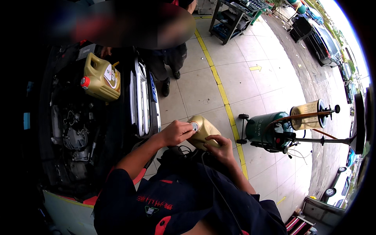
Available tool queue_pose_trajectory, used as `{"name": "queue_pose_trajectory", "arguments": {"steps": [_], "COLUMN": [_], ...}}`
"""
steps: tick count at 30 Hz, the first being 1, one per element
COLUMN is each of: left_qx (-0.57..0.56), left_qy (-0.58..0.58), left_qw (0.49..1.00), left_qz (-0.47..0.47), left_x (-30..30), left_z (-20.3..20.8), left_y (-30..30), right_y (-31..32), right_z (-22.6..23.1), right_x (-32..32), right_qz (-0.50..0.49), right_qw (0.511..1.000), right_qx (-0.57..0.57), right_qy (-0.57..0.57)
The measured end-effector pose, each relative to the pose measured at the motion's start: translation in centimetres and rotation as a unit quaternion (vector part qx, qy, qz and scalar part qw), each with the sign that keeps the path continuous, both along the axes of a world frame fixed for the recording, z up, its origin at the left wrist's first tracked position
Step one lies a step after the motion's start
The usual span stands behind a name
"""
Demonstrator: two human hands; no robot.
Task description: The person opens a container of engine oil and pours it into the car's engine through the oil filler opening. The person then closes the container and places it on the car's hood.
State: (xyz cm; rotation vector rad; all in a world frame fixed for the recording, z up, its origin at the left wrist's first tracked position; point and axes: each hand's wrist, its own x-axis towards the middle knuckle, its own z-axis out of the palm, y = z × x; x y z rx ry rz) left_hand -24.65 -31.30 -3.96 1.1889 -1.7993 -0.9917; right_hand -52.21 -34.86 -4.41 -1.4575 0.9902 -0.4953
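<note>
In front of my body is a gold oil jug (210, 131), tilted with its mouth toward my left. My left hand (175, 133) is closed at the mouth, its fingers pinching the pale, silvery foil seal (194, 126) there. Curved fingers of my right hand (221, 149) grip the jug's near right side. A second gold oil jug (103, 81) with a red cap rests at the front of the open engine bay, ahead and to the left. My forearm and hand partly cover the nearer jug.
The car's engine (76, 135) lies exposed at left, beside its front grille (141, 98). Another person's legs (166, 64) stand beyond the grille. A green wheeled tank (266, 127) is at right. A tool cart (233, 21) stands far ahead, past a yellow floor line (216, 76).
</note>
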Motion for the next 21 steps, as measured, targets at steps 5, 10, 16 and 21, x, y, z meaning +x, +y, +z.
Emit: {"name": "queue_pose_trajectory", "arguments": {"steps": [5, 10, 16, 21], "left_qx": [0.171, 0.265, 0.373, 0.278], "left_qy": [0.219, 0.491, 0.351, 0.084], "left_qw": [0.96, 0.827, 0.859, 0.951], "left_qz": [0.042, 0.065, 0.01, -0.102], "left_x": [-1.7, -2.8, -3.0, -6.5], "left_z": [-1.6, -3.3, -1.2, 0.8], "left_y": [0.6, -0.4, -4.7, -10.4], "right_y": [1.3, 3.0, 4.2, 5.5], "right_z": [0.1, -0.4, 0.1, -0.2], "right_x": [-1.5, -1.9, -2.4, -3.3], "right_qz": [-0.04, -0.079, -0.118, -0.162], "right_qw": [0.999, 0.996, 0.992, 0.984], "right_qx": [0.01, -0.014, -0.05, -0.075], "right_qy": [-0.025, -0.043, -0.02, -0.012]}}
